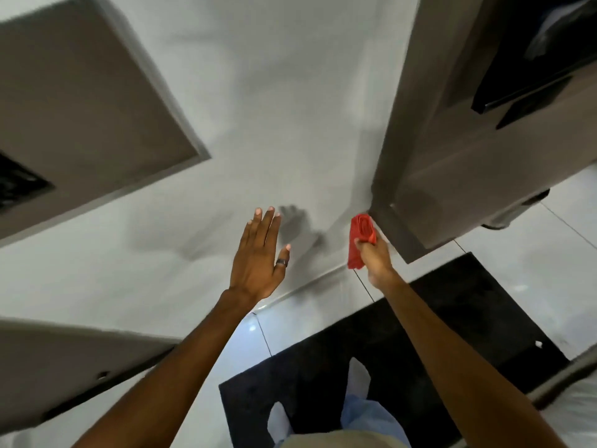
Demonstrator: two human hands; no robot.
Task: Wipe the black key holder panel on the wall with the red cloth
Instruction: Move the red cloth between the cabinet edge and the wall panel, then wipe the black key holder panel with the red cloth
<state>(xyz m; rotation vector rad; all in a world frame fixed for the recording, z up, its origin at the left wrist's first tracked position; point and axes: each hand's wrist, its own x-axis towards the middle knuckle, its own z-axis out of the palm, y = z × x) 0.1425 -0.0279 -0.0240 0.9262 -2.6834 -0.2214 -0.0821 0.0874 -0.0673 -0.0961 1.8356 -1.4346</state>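
My right hand (pixel 374 258) grips a bunched red cloth (pixel 361 237) and holds it out near the bottom corner of a grey door frame (pixel 397 176). My left hand (pixel 260 257) is raised in front of the white wall (pixel 274 108), fingers spread, a dark ring on one finger, holding nothing. A black panel (pixel 529 59) hangs at the upper right on the grey surface, well above the cloth; blur hides its details. Another dark shape (pixel 19 182) shows at the left edge inside a grey panel.
A black floor mat (pixel 436 318) lies on glossy white tiles (pixel 533 270) under my feet in white socks (pixel 357 376). A grey panel (pixel 80 108) sits on the wall at left, and a grey door or cabinet edge (pixel 64 367) at lower left.
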